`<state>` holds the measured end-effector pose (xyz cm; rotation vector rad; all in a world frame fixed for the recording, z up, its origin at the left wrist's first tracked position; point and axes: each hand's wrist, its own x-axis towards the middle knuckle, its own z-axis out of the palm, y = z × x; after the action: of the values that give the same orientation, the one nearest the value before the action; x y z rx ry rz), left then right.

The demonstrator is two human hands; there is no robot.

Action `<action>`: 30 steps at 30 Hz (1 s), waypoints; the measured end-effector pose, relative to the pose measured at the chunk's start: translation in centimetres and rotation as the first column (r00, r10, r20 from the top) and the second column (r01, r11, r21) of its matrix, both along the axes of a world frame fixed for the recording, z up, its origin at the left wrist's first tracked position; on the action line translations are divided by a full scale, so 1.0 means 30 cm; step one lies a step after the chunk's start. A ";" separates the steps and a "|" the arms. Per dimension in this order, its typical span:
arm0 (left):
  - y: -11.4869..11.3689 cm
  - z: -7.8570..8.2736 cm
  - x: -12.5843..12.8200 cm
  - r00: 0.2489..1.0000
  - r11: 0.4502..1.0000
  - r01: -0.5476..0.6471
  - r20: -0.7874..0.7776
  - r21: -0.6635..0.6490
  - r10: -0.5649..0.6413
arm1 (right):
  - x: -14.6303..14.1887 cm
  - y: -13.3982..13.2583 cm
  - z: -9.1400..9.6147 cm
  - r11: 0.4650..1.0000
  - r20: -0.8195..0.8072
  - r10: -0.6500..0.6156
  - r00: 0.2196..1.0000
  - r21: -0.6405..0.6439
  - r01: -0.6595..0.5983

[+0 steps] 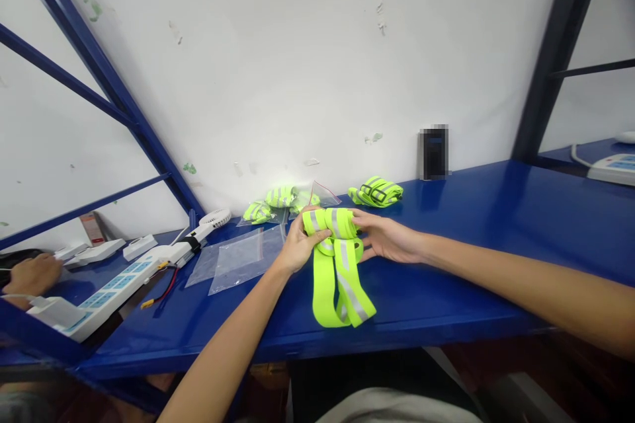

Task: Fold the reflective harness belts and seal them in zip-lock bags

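A neon yellow elastic band [342, 277] with silver reflective stripes is folded into a bunch above the blue shelf top [436, 291]. My left hand [299, 246] grips the bunch from the left, and my right hand [387, 238] holds its right side with the fingers. Its long loose ends hang down and rest on the shelf. Just behind my hands lie several rolled yellow bands [278, 201], partly in clear plastic. A folded band with black parts [376, 193] sits further right.
Flat clear zip bags [238, 261] lie left of my hands. Further left are a white power strip [102, 297], a small white fan [213, 219] and red-black wires [161, 284]. A co-worker's hand [32, 274] shows at far left. Blue metal uprights [558, 53] frame the white wall.
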<state>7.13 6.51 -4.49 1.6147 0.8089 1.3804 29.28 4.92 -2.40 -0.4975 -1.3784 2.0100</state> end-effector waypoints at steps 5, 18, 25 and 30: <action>-0.005 0.019 0.008 1.000 0.997 0.012 -0.005 0.078 -0.012 | -0.007 -0.008 -0.007 0.999 -0.046 0.053 0.998 0.009 -0.053; 0.005 0.013 -0.006 0.996 0.998 -0.056 0.066 0.033 0.054 | -0.011 0.008 -0.016 0.999 -0.109 -0.018 0.994 -0.029 0.015; -0.014 0.014 -0.007 0.997 0.998 0.049 0.055 -0.045 -0.047 | -0.023 0.014 -0.059 0.998 -0.006 0.045 0.999 -0.036 -0.045; -0.032 0.033 0.005 0.996 0.996 0.082 -0.045 -0.014 -0.083 | -0.045 0.017 -0.093 0.993 0.055 -0.118 0.992 0.038 0.116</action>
<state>7.28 5.55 -3.50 1.6566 0.7669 1.2825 27.93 5.44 -5.18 -0.6102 -1.3826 1.8883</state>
